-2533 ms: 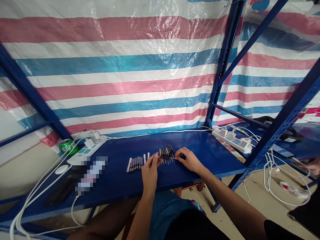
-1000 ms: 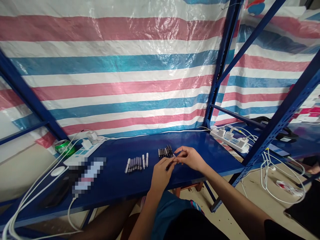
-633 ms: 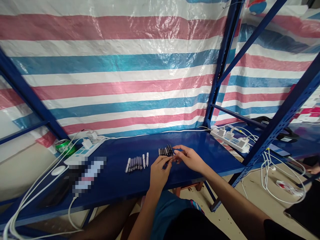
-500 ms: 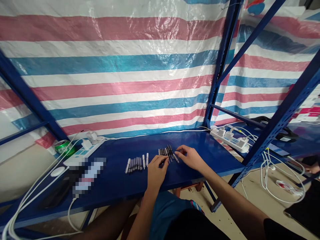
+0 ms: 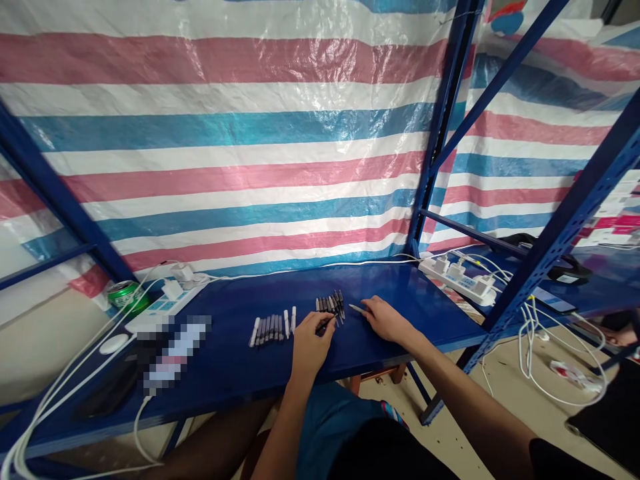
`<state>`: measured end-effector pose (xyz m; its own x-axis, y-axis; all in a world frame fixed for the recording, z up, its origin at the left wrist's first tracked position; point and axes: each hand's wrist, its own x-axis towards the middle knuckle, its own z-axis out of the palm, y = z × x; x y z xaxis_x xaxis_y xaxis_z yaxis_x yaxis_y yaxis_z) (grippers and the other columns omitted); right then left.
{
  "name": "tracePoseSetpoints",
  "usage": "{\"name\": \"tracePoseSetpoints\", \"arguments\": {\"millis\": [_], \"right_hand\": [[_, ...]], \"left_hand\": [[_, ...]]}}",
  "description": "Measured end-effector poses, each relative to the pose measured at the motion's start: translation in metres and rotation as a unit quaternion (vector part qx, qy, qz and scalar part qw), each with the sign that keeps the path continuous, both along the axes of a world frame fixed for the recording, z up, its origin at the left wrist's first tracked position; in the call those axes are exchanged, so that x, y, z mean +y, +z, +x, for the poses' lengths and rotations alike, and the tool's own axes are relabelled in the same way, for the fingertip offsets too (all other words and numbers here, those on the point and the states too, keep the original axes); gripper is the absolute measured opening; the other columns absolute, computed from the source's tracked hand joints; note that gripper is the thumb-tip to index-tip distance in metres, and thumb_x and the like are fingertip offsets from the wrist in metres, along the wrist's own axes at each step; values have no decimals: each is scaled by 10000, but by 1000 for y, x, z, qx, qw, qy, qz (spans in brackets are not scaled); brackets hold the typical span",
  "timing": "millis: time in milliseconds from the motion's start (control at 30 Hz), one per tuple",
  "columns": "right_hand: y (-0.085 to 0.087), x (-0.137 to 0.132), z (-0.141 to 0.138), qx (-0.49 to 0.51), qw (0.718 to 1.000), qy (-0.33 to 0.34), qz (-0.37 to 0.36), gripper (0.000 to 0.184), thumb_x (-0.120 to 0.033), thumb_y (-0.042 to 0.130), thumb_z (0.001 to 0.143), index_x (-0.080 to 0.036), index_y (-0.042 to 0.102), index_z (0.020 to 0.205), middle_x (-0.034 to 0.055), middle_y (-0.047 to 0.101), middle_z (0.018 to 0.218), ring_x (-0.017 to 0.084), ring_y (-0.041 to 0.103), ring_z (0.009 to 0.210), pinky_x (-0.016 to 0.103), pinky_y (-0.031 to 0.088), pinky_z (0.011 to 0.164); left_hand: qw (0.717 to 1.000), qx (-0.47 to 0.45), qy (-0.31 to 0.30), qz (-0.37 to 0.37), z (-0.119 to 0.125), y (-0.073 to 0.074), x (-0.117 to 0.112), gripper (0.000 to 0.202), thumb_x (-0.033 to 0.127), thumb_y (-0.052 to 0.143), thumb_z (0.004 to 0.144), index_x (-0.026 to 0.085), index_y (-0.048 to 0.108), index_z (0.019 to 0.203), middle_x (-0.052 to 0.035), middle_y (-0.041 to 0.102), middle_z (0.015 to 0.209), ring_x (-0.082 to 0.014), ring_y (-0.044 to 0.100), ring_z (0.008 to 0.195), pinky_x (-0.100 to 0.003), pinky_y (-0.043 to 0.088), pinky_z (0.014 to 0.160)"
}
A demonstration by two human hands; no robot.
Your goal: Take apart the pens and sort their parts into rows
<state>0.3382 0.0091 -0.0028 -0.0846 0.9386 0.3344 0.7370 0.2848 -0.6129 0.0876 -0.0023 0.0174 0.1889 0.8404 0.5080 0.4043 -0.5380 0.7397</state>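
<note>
My left hand [image 5: 311, 345] rests at the front of the blue shelf top [image 5: 220, 353], pinching a dark pen [image 5: 325, 325] between thumb and fingers. A fanned cluster of dark pens [image 5: 331, 306] lies just beyond that hand. Farther left, several capped pens [image 5: 271, 330] lie side by side in a row. My right hand [image 5: 388, 320] lies flat on the shelf, right of the cluster. A slim pale pen [image 5: 358, 309] sticks out from its fingertips and seems pinched there.
A green drink can [image 5: 124, 296] and a white power strip [image 5: 165, 304] stand at the shelf's left end, and another power strip [image 5: 455, 280] lies at the right. White cables trail around both. A blurred patch [image 5: 173, 353] covers something on the shelf. Striped tarpaulin [image 5: 225, 133] hangs behind.
My hands have drawn apart. The right hand has slid right with the pale pen, now lying flatter, and the left has moved down and left with the dark pen.
</note>
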Motion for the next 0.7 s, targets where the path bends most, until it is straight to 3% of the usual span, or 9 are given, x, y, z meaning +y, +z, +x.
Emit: {"name": "tracePoseSetpoints", "arguments": {"millis": [100,233,333,700], "right_hand": [[8,0,-12,168,981,90,-46,283,-474,588,1006,-233,703,1100,68,688,917,225,650,781,345,522,762],[18,-1,-45,452,872,149,-115,395,-601,716,910,-241,641,1053,3,643,773,170,571,630,310,486,623],[21,-4,-62,526,829,160,-108,419,-569,843,816,-237,648,982,20,687,809,184,613,696,324,509,670],[7,-9,-71,503,840,183,-91,361,-515,869,817,-236,701,974,15,715,853,198,653,744,358,534,736]], "left_hand": [[1000,-6,-8,1,0,-1,1,171,348,650,974,238,780,989,-74,774,1002,-239,744,933,-346,597,824],[1000,-9,-18,9,-1,-3,1,158,321,651,972,235,783,990,-67,771,992,-229,745,927,-337,590,826],[1000,-14,-19,12,-1,-4,1,156,308,646,974,233,780,998,-60,764,974,-219,741,907,-329,588,809],[999,-29,-22,5,-3,-9,4,133,298,664,967,246,784,989,-44,776,991,-216,751,914,-344,610,833]]}}
